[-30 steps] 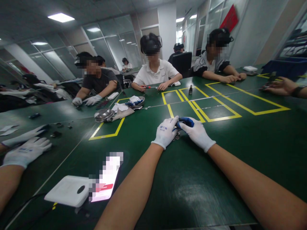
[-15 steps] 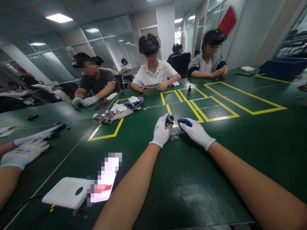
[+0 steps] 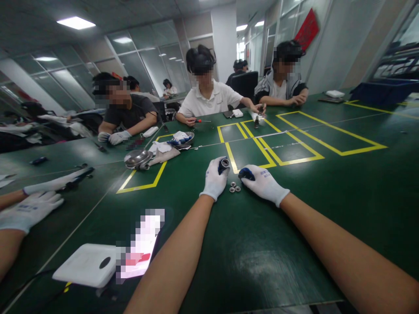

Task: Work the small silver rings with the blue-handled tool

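Observation:
My left hand (image 3: pixel 215 178), in a white glove with blue fingers, is closed round a dark metal tube (image 3: pixel 224 163). The tube's round end faces me, and a lighter ring shows inside it. To the right, my right hand (image 3: pixel 262 181), gloved the same way, has its fingers curled against the thumb just above the table. Whatever those fingers hold is hidden. Between the two hands, three small round metal pieces (image 3: pixel 235 188) lie close together on the green table (image 3: pixel 255 244).
Left of my forearm lie a white power bank (image 3: pixel 85 265) and a lit phone (image 3: pixel 140 246). A neighbour's gloved hand (image 3: pixel 29 211) rests at the left edge. Steel bowls (image 3: pixel 137 158) and cloths sit farther off. Several co-workers (image 3: pixel 209 98) sit opposite, beyond yellow tape outlines (image 3: pixel 299 159).
One fewer metal piece shows on the table. My right hand's fingers have curled in, and the tube's end has turned more toward me. The co-worker opposite has reached toward a dark upright part.

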`<state>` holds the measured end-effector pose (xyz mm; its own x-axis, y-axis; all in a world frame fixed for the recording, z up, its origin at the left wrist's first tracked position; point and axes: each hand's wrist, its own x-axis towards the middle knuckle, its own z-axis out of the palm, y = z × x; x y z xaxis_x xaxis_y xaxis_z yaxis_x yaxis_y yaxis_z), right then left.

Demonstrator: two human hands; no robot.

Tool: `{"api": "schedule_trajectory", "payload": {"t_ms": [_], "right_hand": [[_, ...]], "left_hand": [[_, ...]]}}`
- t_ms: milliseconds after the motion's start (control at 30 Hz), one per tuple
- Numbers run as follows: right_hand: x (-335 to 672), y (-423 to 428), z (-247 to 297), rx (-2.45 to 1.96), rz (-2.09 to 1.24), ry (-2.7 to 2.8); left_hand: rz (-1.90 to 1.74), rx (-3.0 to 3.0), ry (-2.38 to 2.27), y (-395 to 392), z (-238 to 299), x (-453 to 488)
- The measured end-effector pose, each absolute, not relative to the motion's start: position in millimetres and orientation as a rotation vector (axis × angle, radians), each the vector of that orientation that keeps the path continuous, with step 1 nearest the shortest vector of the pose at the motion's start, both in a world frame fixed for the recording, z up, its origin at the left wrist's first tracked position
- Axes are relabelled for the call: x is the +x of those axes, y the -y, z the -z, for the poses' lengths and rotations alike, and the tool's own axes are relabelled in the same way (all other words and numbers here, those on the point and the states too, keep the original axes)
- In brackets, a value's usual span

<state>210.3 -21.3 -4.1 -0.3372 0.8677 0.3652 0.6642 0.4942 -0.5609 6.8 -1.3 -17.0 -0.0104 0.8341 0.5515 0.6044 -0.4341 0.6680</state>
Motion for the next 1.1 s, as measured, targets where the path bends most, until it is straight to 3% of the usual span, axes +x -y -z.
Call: {"api": "schedule_trajectory", "payload": {"t_ms": [167, 433, 1100], "right_hand": [[203, 27, 0, -1.117, -0.292, 1.872], [195, 33, 0, -1.075, 0.015, 1.953], [193, 34, 3, -1.011, -0.002, 2.064]], "left_hand": [[-1.371, 2.075, -1.44, 3, 15, 11], [-1.245, 2.132, -1.445, 6, 13, 18], [-1.346, 2.125, -1.405, 5, 16, 15]]}}
